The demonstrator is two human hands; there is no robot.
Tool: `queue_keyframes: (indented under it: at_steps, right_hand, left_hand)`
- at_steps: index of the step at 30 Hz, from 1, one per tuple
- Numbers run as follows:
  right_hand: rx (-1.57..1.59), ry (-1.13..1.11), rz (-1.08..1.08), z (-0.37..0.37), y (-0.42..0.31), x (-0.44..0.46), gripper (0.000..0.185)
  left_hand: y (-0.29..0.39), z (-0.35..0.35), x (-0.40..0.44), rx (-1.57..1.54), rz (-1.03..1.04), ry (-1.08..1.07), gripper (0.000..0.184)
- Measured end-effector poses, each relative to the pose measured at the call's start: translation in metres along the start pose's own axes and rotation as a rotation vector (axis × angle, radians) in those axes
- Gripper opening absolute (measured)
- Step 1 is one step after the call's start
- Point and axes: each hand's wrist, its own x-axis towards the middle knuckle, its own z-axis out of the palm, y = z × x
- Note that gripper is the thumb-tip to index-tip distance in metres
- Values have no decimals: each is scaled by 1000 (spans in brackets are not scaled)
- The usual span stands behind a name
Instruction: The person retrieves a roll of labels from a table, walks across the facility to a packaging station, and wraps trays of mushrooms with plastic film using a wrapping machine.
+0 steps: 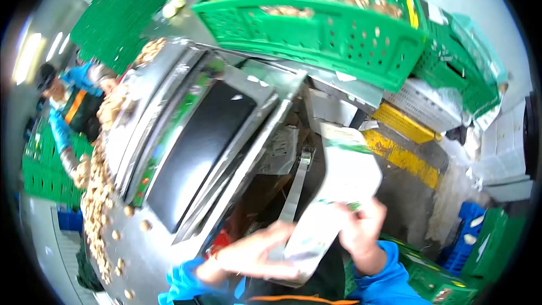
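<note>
Between my two hands hangs a long white strip with green print [350, 172], blurred, slanting from upper right to lower left. My right hand [364, 229] pinches its right edge near the middle. Beside the strip's lower end is my left hand [257, 254], thumb and fingers apart, with the strip lying between them. Left of the strip stands a metal machine with a black panel [206, 141]. Small light brown round items [99, 209] are heaped on the metal table [152, 260] at the left.
A green perforated crate [316, 28] with brown items stands at the top. Another person [84, 99] in blue sleeves reaches over the heap at the left. A yellow crate [406, 123], a blue crate [463, 237] and green crates [429, 277] are at the right.
</note>
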Motion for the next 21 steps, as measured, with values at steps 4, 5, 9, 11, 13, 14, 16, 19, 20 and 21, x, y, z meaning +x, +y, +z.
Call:
queue_keyframes:
  at_steps: [4, 5, 9, 11, 13, 14, 16, 19, 20, 21]
  right_hand:
    - [179, -154, 214, 50, -112, 14, 19]
    - [114, -183, 262, 52, -127, 30, 17]
    - [162, -415, 342, 88, -122, 74, 17]
    - [25, -597, 352, 108, -122, 86, 18]
    - [-24, -364, 256, 120, -109, 109, 22]
    - [-104, -213, 177, 125, -102, 121, 24]
    - [-310, -261, -289, 142, -106, 151, 33]
    - [-698, -771, -628, 169, -124, 187, 44]
    - [-708, -886, -343, 177, -125, 198, 41]
    - [-709, -992, -53, 184, -126, 209, 39]
  left_hand:
    - [105, -15, -18, -278, -194, 343, 27]
    - [123, -24, -28, -144, -195, 357, 23]
    - [128, -55, -32, -304, -86, 552, 24]
    - [106, -68, -21, -516, 66, 697, 25]
    - [96, -86, -16, -591, 166, 842, 31]
    - [88, -96, -13, -600, 212, 871, 36]
    - [86, -126, -5, -591, 209, 961, 54]
    - [94, -159, 1, -514, 238, 948, 65]
    - [96, -168, -2, -434, 256, 891, 67]
    - [97, -175, -1, -420, 301, 897, 65]
